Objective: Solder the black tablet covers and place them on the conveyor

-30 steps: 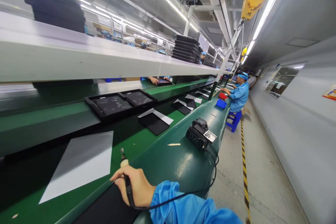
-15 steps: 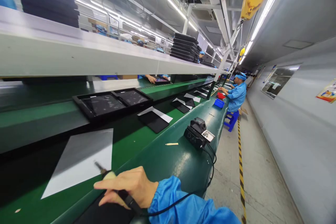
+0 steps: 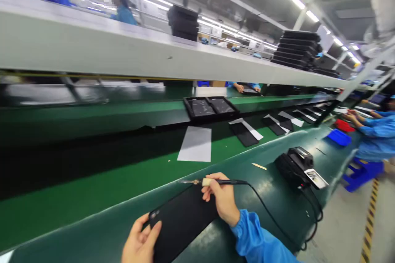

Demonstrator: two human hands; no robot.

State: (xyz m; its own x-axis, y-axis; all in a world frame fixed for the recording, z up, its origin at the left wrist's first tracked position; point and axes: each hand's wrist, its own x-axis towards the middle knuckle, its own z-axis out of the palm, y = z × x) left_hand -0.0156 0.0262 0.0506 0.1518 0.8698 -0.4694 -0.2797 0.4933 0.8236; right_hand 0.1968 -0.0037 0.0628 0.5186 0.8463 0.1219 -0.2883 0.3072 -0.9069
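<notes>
Holding a black panel (image 3: 182,226) and a corded soldering-type tool (image 3: 206,182) at a green desk (image 3: 92,240).
The left hand (image 3: 141,238) pinches the panel's left end between thumb and fingers; the right hand (image 3: 224,199) grips the tool's handle, tip pointing left by the panel's far edge. The panel is at the desk's near side. Beyond, a white sheet (image 3: 196,146) lies on green belting (image 3: 129,174).
</notes>
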